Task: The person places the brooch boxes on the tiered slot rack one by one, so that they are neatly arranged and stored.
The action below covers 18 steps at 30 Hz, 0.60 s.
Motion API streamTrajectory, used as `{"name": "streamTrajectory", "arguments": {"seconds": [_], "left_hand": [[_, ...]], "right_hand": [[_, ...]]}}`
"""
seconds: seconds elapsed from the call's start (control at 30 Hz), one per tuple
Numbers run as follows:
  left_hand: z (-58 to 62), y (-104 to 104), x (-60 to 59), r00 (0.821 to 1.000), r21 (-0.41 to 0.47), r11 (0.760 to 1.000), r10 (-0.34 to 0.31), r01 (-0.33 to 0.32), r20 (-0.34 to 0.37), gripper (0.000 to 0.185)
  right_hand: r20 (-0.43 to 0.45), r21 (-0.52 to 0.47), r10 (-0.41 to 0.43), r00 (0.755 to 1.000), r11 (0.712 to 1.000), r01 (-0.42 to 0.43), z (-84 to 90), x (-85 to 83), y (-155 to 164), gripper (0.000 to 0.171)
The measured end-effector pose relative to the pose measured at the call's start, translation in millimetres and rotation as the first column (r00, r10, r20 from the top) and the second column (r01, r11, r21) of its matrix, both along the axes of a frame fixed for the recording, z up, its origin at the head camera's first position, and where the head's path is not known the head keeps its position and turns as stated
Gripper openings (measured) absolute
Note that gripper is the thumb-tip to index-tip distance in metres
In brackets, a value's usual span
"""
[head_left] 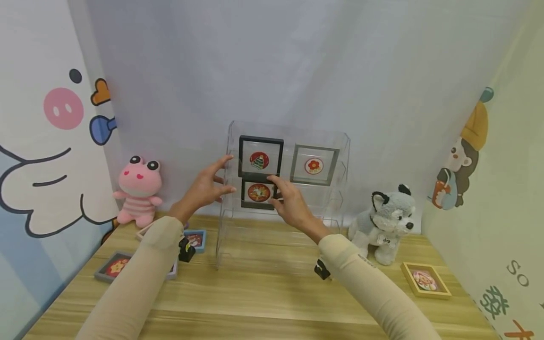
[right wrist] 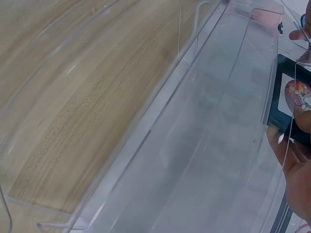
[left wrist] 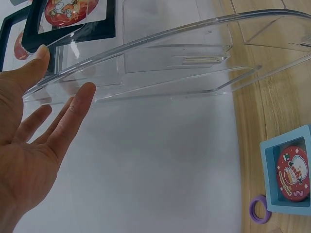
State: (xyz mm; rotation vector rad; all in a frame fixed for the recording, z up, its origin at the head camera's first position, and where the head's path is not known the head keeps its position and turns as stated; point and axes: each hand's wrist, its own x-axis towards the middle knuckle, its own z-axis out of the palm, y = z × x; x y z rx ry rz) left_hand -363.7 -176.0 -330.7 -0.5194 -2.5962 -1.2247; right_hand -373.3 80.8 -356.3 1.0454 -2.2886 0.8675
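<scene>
A clear acrylic tiered stand [head_left: 282, 238] rises from the table. In its second tier from the top is a black picture frame [head_left: 258, 206] with a round red badge; my right hand [head_left: 293, 200] grips this frame by its right side. The right wrist view has the thumb in front of the frame [right wrist: 276, 119] and fingers behind. My left hand [head_left: 204, 185] is at the stand's left side, fingers spread; in the left wrist view its thumb is close to a frame corner, contact unclear. Above stand a black frame [head_left: 261, 139] with a tree badge and a grey frame [head_left: 312, 182] with a flower badge.
On the table's left lie a blue frame [head_left: 203, 246], a grey frame [head_left: 104, 273] and others partly behind my sleeve. A purple ring [left wrist: 260, 209] lies beside the blue one. A pink frog plush [head_left: 138, 189] sits left; a dog plush [head_left: 388, 217] and yellow frame [head_left: 444, 293] are right.
</scene>
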Motion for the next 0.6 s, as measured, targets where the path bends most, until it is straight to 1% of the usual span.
{"name": "streamTrajectory", "arguments": {"seconds": [0.27,0.47,0.6], "left_hand": [[0.6,0.4,-0.7,1.0,0.004,1.0,-0.014,0.014,-0.011,0.085],[0.1,0.3,-0.3,1.0,0.004,1.0,-0.012,0.012,-0.006,0.085],[0.4,-0.1,-0.3,1.0,0.0,1.0,-0.008,0.008,0.005,0.086]], "right_hand": [[0.011,-0.008,0.011,1.0,1.0,-0.011,3.3,1.4,5.7,0.057],[0.02,0.005,-0.001,1.0,1.0,0.001,9.1,3.8,14.1,0.057],[0.029,-0.034,-0.012,1.0,0.999,0.013,17.0,6.4,24.4,0.058]]}}
